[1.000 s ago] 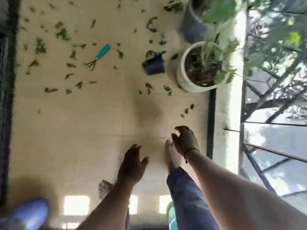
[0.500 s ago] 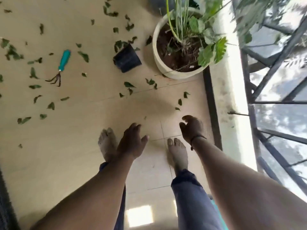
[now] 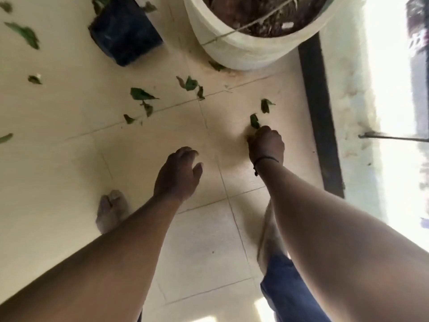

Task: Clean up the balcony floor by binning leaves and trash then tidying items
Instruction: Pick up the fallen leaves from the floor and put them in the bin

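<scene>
A person bends over a cream-tiled balcony floor (image 3: 69,182), both bare arms reaching down. The right hand (image 3: 266,145), a dark cord around its wrist, is at floor level with its fingers curled at a green leaf (image 3: 254,121); the leaf's tip shows just beyond the knuckles, though whether the fingers actually pinch it cannot be told from this angle. A second leaf (image 3: 265,105) lies just beyond, towards the far right. The left hand (image 3: 177,174) hangs above the tiles nearer the middle, fingers loosely curled and holding nothing. More leaves (image 3: 141,94) are scattered across the far and left parts of the floor, some along the tile joints. At the far edge stands a large white plant pot (image 3: 243,52) filled with soil, and to its left a small black pot (image 3: 125,33) rests on the floor, blurred. A dark strip (image 3: 320,112) runs along the right side beside a pale ledge (image 3: 348,89). Bare feet (image 3: 111,212) and a blue trouser leg (image 3: 285,293) show near the bottom.
</scene>
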